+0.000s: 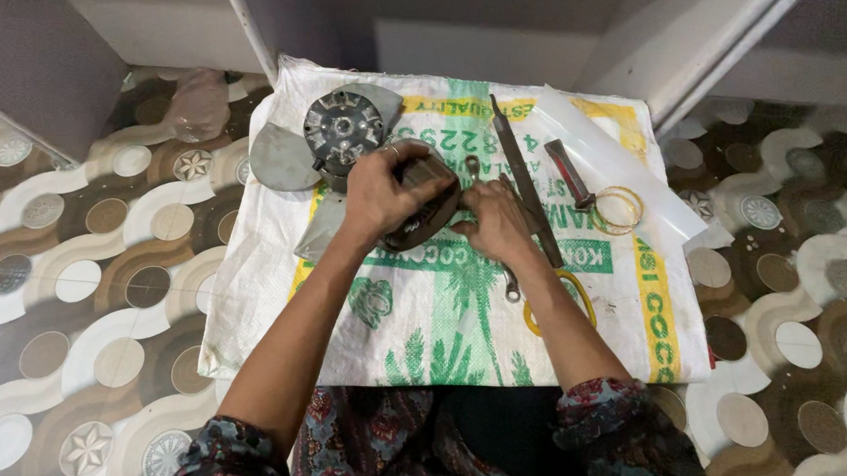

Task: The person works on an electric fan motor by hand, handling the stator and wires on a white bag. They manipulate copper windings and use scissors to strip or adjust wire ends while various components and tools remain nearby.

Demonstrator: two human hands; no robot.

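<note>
- The left hand (379,193) is closed around a dark, rounded motor housing (427,204), fingers curled over its top; the right hand (495,222) presses its fingertips against the housing's 3 o'clock edge, though whether it pinches a small part there is hidden.
- The housing sits held just above the middle of a white woven sack (438,335) spread on the patterned floor.
- At 11 o'clock from the hands lies a fan blade assembly (337,132) with a round ribbed hub, touching the sack.
- At 1 o'clock, a long flat file (524,171) and a red-handled tool (570,173) lie near a thin wire ring (620,208).
- A spanner (510,289) and a yellow ring (557,303) show partly under the right forearm, at 5 o'clock.
- By my reading, the step is working on the housing's edge; a steady left hold and fine right fingertip work seem needed.
</note>
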